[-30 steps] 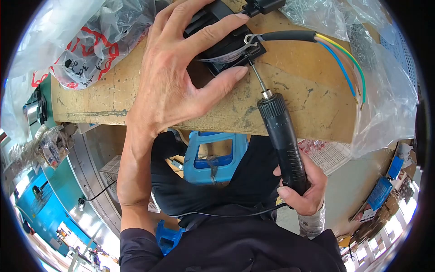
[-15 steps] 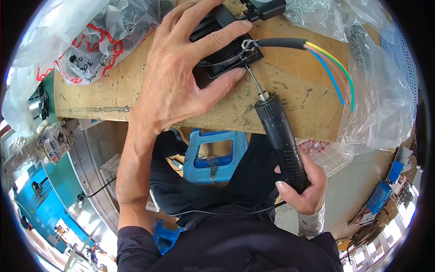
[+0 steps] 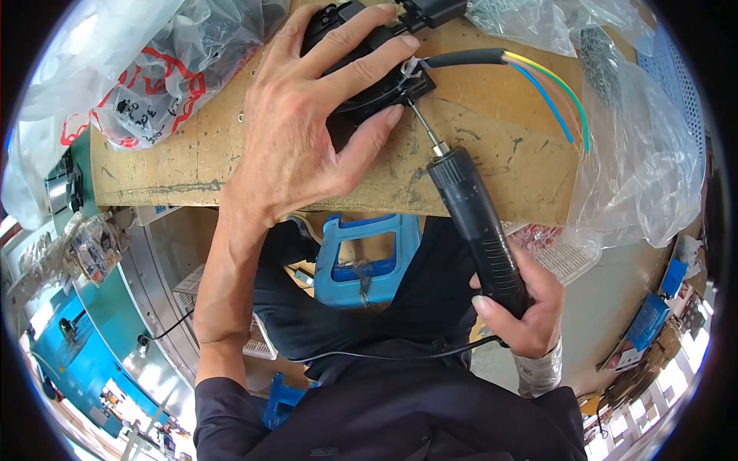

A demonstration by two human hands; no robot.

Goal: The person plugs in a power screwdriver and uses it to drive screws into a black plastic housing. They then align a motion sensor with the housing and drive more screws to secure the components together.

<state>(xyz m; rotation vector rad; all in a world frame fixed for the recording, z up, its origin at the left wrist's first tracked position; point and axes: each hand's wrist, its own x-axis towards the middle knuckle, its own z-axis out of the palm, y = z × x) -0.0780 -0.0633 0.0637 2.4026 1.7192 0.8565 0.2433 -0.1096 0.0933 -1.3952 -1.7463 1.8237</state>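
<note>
My left hand (image 3: 307,115) is wrapped over a black device (image 3: 361,96) on the wooden table, fingers across its top and thumb at its near edge. From the device a black cable (image 3: 465,57) runs right, ending in yellow-green, blue and brown wires (image 3: 547,96). My right hand (image 3: 526,303) grips the lower end of a black electric screwdriver (image 3: 477,219). Its thin bit points up and left, with the tip at the device's near right corner, beside my left thumb. The exact contact at the tip is too small to tell.
Clear plastic bags lie at the table's left (image 3: 165,84) and right (image 3: 623,177). The wooden table's (image 3: 492,177) near edge crosses the view. Below stands a blue stool (image 3: 361,261) between my legs. The screwdriver's cord (image 3: 384,353) crosses my lap.
The device and its wires have shifted slightly up and left in view. The screwdriver's bit has moved with them, while my right hand sits slightly farther right.
</note>
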